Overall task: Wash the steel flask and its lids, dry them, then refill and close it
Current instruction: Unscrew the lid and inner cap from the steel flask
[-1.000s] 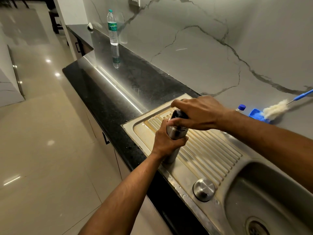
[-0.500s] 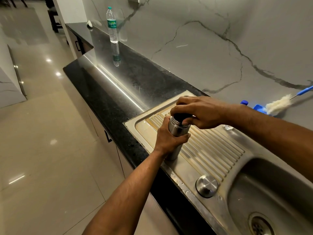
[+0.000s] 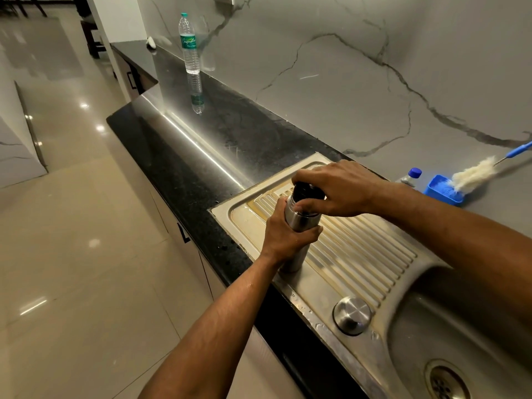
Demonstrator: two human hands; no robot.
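1. The tall cylindrical steel flask (image 3: 298,226) stands upright on the ribbed steel draining board (image 3: 359,249) of the sink, near the board's front edge, which is set into the black speckled stone surface (image 3: 184,168).
2. The left hand (image 3: 288,237) is wrapped round the flask's upper body, fingers and thumb curled tight around the metal, pinning it to the board.
3. The right hand (image 3: 334,188) comes in from above and grasps the round black inner lid (image 3: 306,190) at the flask's mouth, fingertips pinching its rim.
4. Judging by this grip, the step in hand is turning that lid on its thread; whether it is being loosened or tightened cannot be told.
5. To do it well, I would keep the flask vertical and pressed down so its base does not skate on the wet ribs, and let the right wrist do the turning while the left only resists.
6. The lid should be kept square to the mouth; a tilt would likely cross the thread.
7. A round domed steel outer cap (image 3: 352,314) lies on the board's front edge beside the basin, well apart from the flask.
8. A clear plastic water bottle (image 3: 188,44) stands far along the surface by the wall, a likely source for refilling.
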